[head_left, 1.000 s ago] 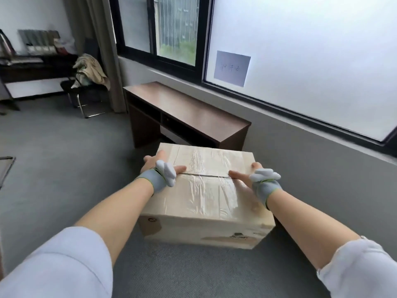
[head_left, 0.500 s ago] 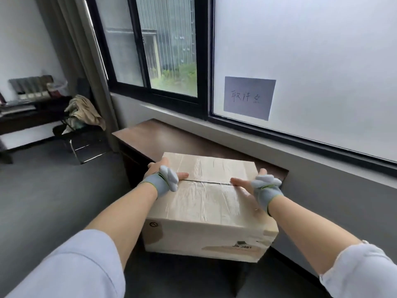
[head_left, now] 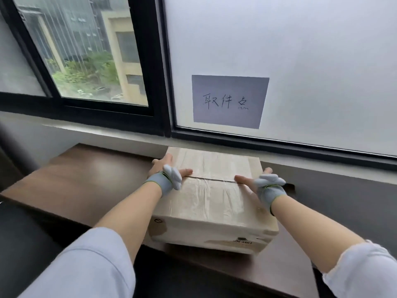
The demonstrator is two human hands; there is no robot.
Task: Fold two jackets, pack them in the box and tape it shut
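Observation:
A closed cardboard box point(head_left: 211, 197), its top flaps covered with clear tape, sits on or just above the dark brown desk point(head_left: 86, 179) under the window. My left hand point(head_left: 166, 172) grips the box's left top edge, thumb lying across the taped seam. My right hand point(head_left: 261, 183) holds the right top edge the same way. Both hands wear grey wrist bands with pale padded pieces. The jackets are not in view.
A grey windowsill and black-framed window point(head_left: 154, 61) rise right behind the desk. A grey paper sign with handwritten characters point(head_left: 229, 101) is stuck on the frosted pane. The desk's front edge runs below the box, with dark floor point(head_left: 25, 244) at the lower left.
I have carried the box forward from above the floor to over the desk by the window. Both hands keep the same grip on its sides.

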